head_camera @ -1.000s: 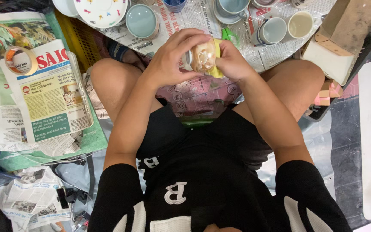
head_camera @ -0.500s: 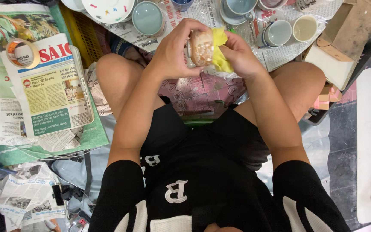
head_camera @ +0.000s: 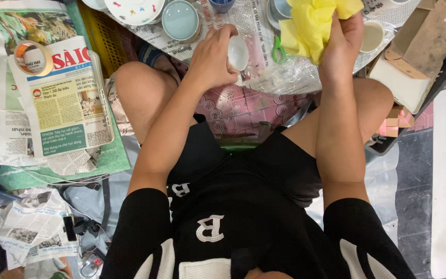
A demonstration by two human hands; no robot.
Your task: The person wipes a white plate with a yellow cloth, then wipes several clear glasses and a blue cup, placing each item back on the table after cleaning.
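My left hand grips a small white ceramic cup, held on its side above my knees. My right hand is raised at the upper right and clutches a crumpled yellow cloth. The two hands are apart, with the cup left of the cloth. I sit on a low stool with both bare knees spread, in black shorts and a black shirt.
Pale blue bowls and a painted white plate lie on newspaper ahead. A roll of tape rests on stacked newspapers at left. A cardboard box sits at right. Clear plastic wrap lies between my knees.
The hands have separated: the right hand lifted the yellow cloth up and right, off the cup, while the left hand keeps the cup and tilted it.
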